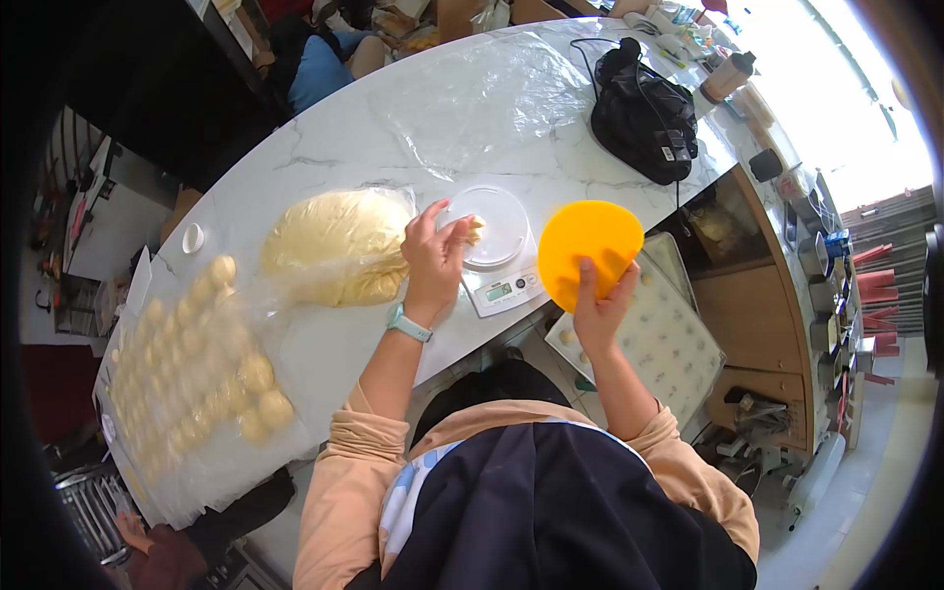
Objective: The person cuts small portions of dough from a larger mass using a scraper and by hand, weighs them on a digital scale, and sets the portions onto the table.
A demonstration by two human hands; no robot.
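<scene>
The big dough [339,246] sat just left of the left hand [431,265], close enough to be dented by a careless wrist. The dough bit [476,231] could have stuck to that hand's fingers, and any pressure on the plate [503,211] would have skewed the scale's [506,292] reading. The bit lay at the left fingertips, over the plate; whether they pinched it could not be told. The right hand [602,313] gripped the yellow scraper [580,244] by its near part, thumb across its face.
</scene>
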